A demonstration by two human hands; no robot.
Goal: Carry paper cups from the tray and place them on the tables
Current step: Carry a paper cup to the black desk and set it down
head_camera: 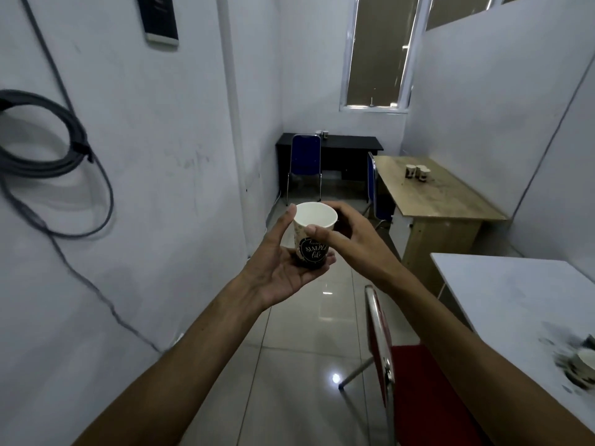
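Left hand (283,265) cradles an upright paper cup (313,235); right hand (351,233) pinches its rim.

At one o'clock the wooden table (450,201) bears a cluster of paper cups (418,172). At twelve the black desk (351,143) carries two cups (322,133). At four o'clock, a white table (502,284).

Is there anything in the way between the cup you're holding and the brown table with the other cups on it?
Not much. The paper cup is up in both hands, and the floor towards the wooden table looks open. A blue chair stands at the table's near-left edge, and the red chair sits close on the right.
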